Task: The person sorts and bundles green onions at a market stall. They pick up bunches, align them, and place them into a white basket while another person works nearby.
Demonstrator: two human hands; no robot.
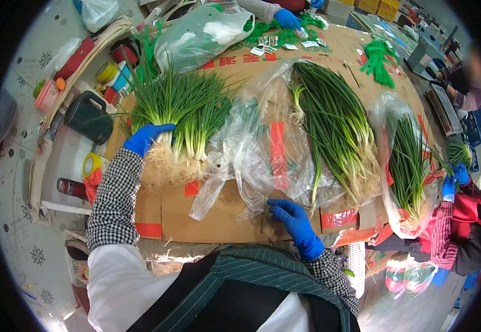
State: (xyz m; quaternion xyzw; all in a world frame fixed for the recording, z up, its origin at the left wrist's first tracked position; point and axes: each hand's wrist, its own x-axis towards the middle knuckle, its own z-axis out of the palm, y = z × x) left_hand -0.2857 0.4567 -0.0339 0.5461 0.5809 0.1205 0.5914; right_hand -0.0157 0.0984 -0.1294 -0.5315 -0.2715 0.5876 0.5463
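My left hand (149, 137), in a blue glove, is closed around the pale lower stems of a bunch of green onions (161, 108) at the left of the cardboard-covered table. More green onions (195, 133) lie beside it, their roots towards me. My right hand (290, 222), also gloved in blue, is over the cardboard near the front edge, fingers bent and thumb side up; whether it holds something small cannot be told. Beyond it a clear plastic bag (253, 166) lies crumpled, and a large pile of green onions (340, 128) rests partly on the plastic.
Another bag of green onions (408, 166) lies at right, near a co-worker's gloved hands (454, 178). Across the table, another person's gloved hand (288, 18) touches green mesh (261, 35). A stuffed plastic bag (201, 35) stands back left; a dark jug (89, 116) sits on the left shelf.
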